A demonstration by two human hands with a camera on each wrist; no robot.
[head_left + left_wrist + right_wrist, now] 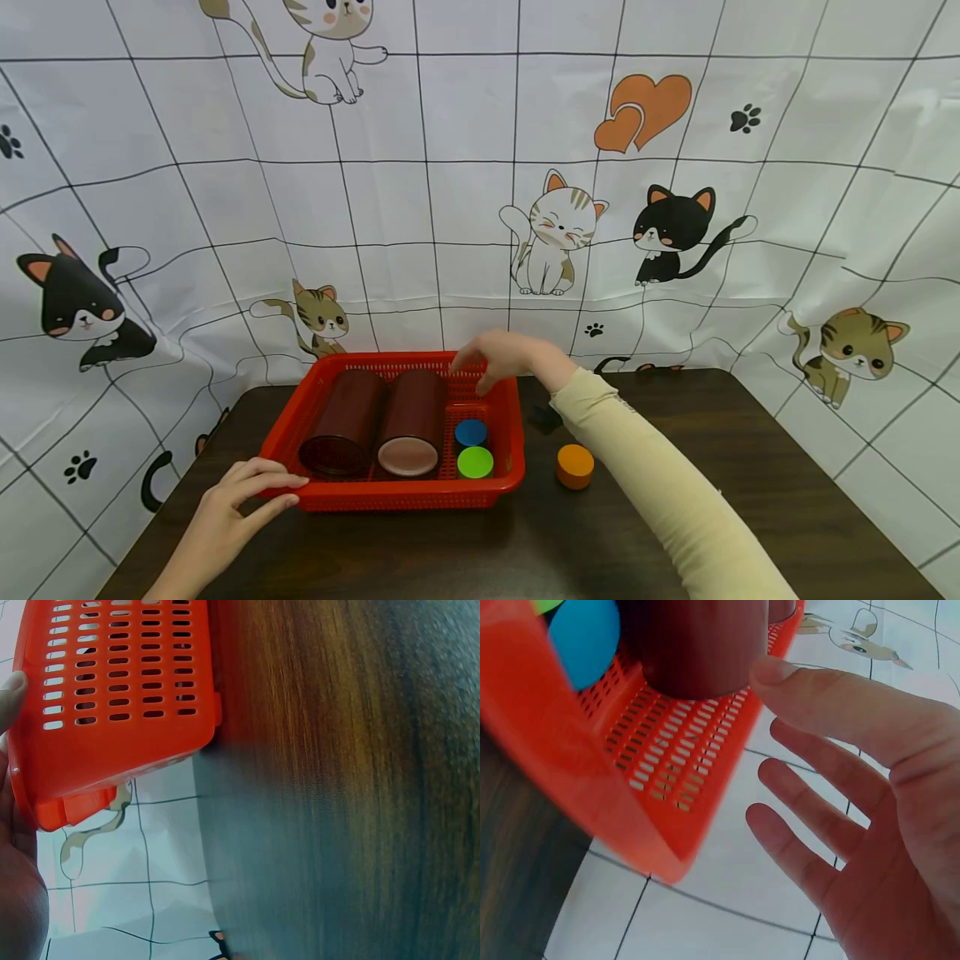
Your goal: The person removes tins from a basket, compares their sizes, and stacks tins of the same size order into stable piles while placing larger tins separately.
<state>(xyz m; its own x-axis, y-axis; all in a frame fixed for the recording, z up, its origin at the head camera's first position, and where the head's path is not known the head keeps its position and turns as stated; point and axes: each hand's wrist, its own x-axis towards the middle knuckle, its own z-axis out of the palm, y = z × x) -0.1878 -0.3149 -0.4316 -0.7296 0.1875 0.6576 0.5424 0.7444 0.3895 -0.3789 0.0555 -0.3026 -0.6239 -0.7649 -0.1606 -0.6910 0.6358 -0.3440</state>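
Observation:
My left hand (236,504) holds the front left corner of a red slotted plastic basket (397,498), the rim between thumb and fingers. Over the basket's back right part reaches my right hand (504,357), its fingers spread and holding nothing. Two dark brown cylinders lie side by side in the basket: the left one (348,417) shows a dark end, the right one (414,408) a pale pinkish end. To their right sit a blue round piece (471,432) and a lime green round piece (476,462). In the right wrist view, the thumb overlaps a brown cylinder (705,645).
An orange round piece (575,467) stands on the dark wooden table (675,500), right of the basket and close to the right sleeve (660,483). Behind the table hangs a white sheet (465,200) printed with cats and grid lines.

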